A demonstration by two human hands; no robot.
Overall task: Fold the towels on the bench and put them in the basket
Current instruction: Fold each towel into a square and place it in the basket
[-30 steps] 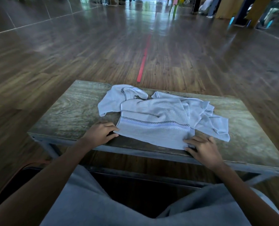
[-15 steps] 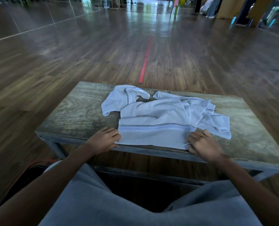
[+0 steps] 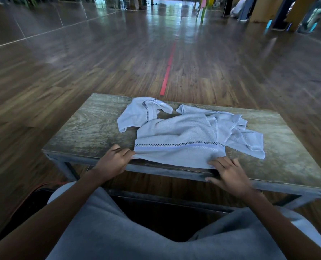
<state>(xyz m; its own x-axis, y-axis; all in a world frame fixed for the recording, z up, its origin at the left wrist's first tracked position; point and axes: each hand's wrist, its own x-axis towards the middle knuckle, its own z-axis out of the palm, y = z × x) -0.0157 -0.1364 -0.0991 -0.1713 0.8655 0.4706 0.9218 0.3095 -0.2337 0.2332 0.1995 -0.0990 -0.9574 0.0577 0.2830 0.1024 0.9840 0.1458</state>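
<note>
To fold well, the person should draw the near hem taut and square with the bench (image 3: 92,124) edge before lifting it over. The white towel (image 3: 178,139) lies rumpled mid-frame on the bench. The left hand (image 3: 114,162), fingers curled, pinches its near left corner. The right hand (image 3: 229,175), fingers nearly straight, presses the near right corner. No basket shows plainly.

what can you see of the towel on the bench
Pale blue-white terry towel with a dark checked band along its near end. It lies on the wooden bench, flat in front, crumpled behind and to the right. The left hand pinches its near left corner; the right hand presses its near right corner.
</note>
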